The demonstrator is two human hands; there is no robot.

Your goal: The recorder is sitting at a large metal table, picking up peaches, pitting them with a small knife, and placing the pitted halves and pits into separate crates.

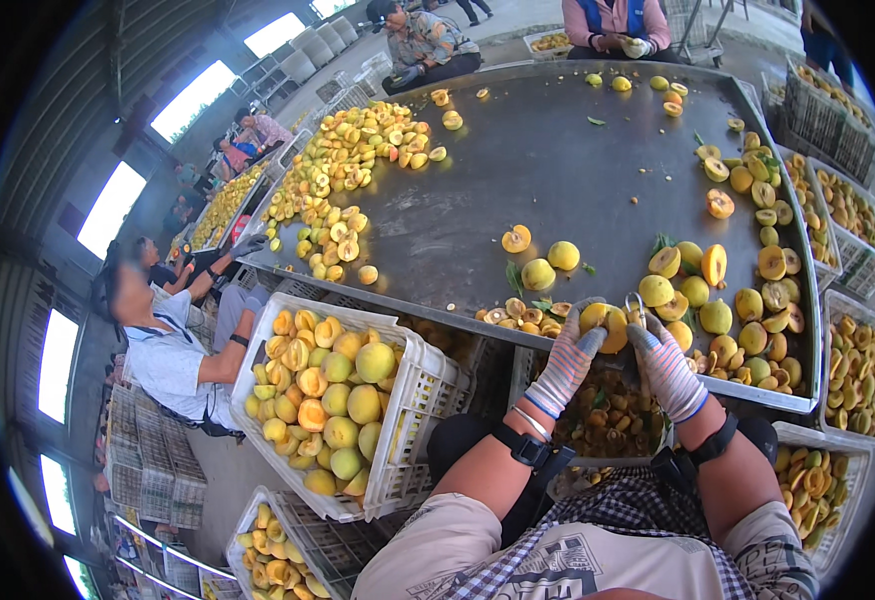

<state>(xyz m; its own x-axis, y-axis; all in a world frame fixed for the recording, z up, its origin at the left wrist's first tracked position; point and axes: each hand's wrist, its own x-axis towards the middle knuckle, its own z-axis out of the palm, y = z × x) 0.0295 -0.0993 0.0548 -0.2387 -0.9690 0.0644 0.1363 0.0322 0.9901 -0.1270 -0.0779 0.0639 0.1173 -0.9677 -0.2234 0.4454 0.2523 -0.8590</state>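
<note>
Both my hands wear striped knit gloves with grey fingers, at the near edge of a dark metal table. My left hand is closed around a yellow peach that looks cut. Just to its right, my right hand is closed on a thin metal tool with a looped tip against the peach; most of the tool is hidden by the fingers. A pile of whole and halved peaches lies beside my right hand. Below my hands, a crate of peach halves stands by my lap.
A white crate heaped with peaches stands left of me; a crate of halves stands at the right. A large heap of halves covers the table's far left. Co-workers sit at the left and beyond the far edge.
</note>
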